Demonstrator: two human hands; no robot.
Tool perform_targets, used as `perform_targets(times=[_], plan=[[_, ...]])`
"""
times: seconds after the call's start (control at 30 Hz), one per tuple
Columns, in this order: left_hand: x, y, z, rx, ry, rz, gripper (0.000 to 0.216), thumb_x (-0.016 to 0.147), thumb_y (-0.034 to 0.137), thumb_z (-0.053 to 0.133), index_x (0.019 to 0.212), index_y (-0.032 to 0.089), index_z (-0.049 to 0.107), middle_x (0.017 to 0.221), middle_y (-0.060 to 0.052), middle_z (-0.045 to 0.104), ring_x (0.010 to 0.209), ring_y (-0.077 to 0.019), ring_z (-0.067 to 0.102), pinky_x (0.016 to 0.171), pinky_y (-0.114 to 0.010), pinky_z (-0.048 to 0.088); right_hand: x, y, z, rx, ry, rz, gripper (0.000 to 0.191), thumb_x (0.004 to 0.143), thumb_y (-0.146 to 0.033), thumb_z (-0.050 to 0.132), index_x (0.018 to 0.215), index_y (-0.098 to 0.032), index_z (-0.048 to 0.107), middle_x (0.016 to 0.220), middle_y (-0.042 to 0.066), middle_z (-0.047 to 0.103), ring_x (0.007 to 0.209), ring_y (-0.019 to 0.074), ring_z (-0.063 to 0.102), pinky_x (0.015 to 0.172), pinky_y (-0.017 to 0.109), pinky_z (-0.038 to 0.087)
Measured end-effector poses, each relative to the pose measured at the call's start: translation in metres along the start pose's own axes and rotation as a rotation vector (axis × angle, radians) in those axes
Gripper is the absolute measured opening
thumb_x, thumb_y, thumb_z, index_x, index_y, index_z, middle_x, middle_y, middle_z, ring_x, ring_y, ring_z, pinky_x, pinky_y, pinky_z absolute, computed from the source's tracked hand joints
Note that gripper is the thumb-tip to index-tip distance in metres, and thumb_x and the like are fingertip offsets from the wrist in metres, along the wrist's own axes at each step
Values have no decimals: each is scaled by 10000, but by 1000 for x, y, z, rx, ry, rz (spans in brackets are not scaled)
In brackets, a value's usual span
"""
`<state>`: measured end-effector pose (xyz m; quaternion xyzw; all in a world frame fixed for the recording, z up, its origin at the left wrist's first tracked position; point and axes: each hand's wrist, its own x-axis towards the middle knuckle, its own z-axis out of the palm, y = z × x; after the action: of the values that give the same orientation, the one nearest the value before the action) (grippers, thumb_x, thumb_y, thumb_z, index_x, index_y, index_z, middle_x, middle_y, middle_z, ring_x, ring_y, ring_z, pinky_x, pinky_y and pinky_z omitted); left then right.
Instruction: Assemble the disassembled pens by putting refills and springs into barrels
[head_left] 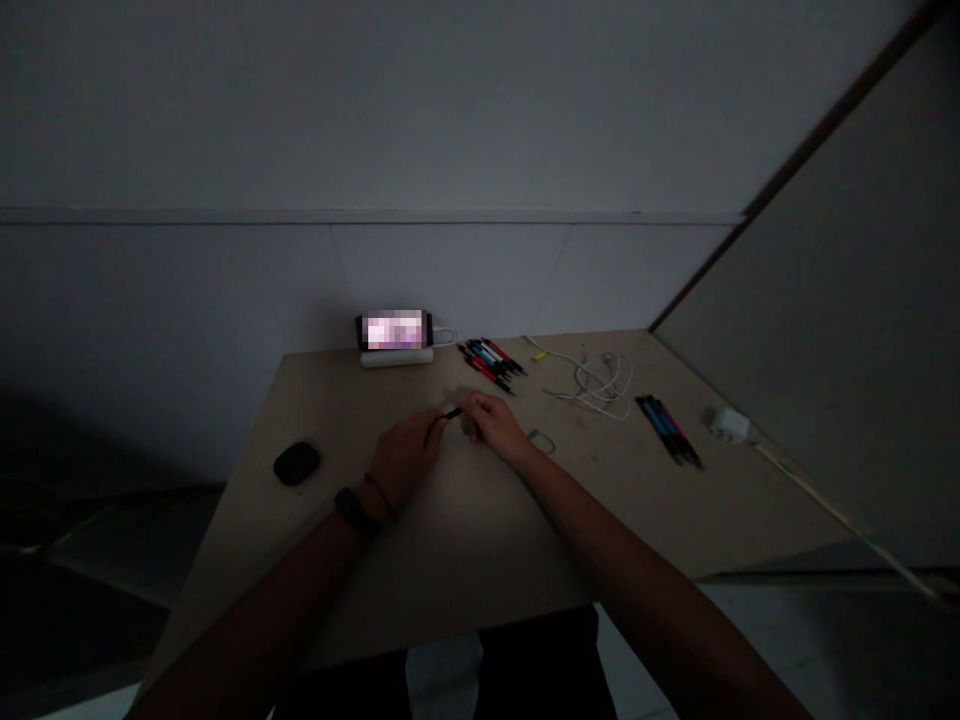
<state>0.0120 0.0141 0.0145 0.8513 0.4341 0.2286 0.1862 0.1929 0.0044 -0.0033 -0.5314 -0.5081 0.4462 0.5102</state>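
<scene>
Over the middle of the table, my left hand and my right hand meet at a slim dark pen. Fingers of both hands are closed on it, one hand at each end. Most of the pen is hidden by the fingers, and the dim light blurs its details. Just beyond my hands lies a bunch of red, black and blue pens. Farther right, a smaller group of pens lies side by side.
A phone with a lit screen leans on a white block by the wall. A white cable lies coiled at right, near a white adapter with a cord. A black rounded case sits on the table at left.
</scene>
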Motion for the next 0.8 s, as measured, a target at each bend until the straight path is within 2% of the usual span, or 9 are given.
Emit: perform_targets(times=[0.1, 0.2, 0.37, 0.5, 0.67, 0.8], plan=[[0, -1, 0, -22, 10, -18, 334, 1043, 411, 416, 1146, 207, 659, 977, -66, 753, 870, -206, 708, 803, -324, 551, 0, 0, 0, 17, -7, 6, 475, 849, -626, 602, 613, -240, 457, 442, -62, 483, 369, 100, 421, 385, 230, 318], [0, -3, 2, -37, 17, -25, 327, 1010, 441, 493, 1222, 218, 604, 971, -58, 747, 850, -205, 706, 799, -331, 555, -1, -1, -1, -41, 3, 0, 537, 860, -677, 576, 576, -236, 461, 428, -50, 479, 367, 102, 432, 395, 236, 331], [0, -5, 2, -52, -11, 10, 272, 1022, 396, 484, 1189, 230, 619, 995, -48, 747, 869, -200, 707, 802, -319, 552, -1, -2, -1, -119, 8, -8, 607, 866, -740, 526, 539, -232, 473, 410, -41, 468, 356, 100, 421, 414, 254, 320], [0, -2, -1, -30, 11, 18, 317, 1044, 398, 431, 1157, 214, 664, 1054, -68, 749, 944, -212, 705, 854, -325, 543, -1, 0, -1, -71, 1, -23, 584, 852, -735, 545, 560, -237, 457, 412, -54, 460, 363, 97, 413, 423, 257, 310], [1, 2, -5, 7, -20, -10, 368, 1064, 377, 360, 1082, 197, 680, 1008, -69, 755, 901, -208, 703, 813, -311, 531, 0, 0, 0, 30, -12, -26, 506, 844, -665, 595, 610, -246, 435, 426, -68, 459, 367, 96, 402, 404, 245, 294], [1, 0, -4, -22, -6, -23, 362, 1060, 393, 373, 1097, 194, 673, 993, -71, 757, 885, -210, 705, 793, -315, 524, 1, -2, 1, 103, 20, -13, 438, 817, -596, 642, 641, -242, 452, 440, -75, 471, 361, 89, 397, 382, 227, 295]])
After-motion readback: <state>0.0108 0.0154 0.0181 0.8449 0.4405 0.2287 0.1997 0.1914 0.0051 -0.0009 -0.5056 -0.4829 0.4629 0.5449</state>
